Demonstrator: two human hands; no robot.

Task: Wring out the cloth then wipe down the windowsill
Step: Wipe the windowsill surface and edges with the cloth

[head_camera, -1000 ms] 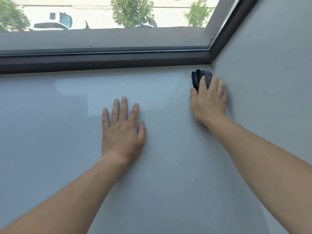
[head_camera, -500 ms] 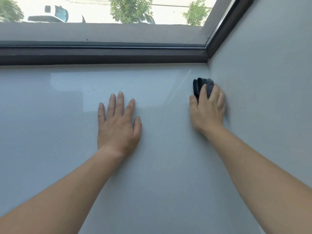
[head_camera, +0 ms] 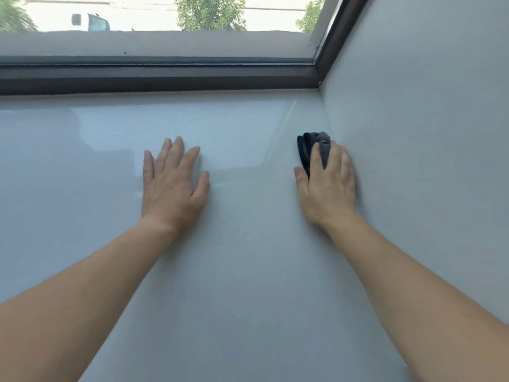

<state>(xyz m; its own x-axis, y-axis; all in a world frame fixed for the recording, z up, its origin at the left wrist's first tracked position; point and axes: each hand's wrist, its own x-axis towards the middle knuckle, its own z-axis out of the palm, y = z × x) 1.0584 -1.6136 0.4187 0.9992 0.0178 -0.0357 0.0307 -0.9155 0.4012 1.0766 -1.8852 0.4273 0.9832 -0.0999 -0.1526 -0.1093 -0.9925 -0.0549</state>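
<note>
A wide, glossy white windowsill fills most of the view. A bunched dark grey cloth lies on it close to the right side wall. My right hand presses down on the cloth with fairly straight fingers, and only the cloth's far end sticks out past the fingertips. My left hand rests flat on the sill, palm down with fingers spread, about a hand's width left of the cloth. It holds nothing.
A dark window frame runs along the far edge of the sill, with glass above it showing trees and a white vehicle outside. A plain grey side wall bounds the sill on the right.
My right hand has slid the cloth back toward me along the right wall, away from the corner by the window frame. My left hand has stayed flat on the sill.
</note>
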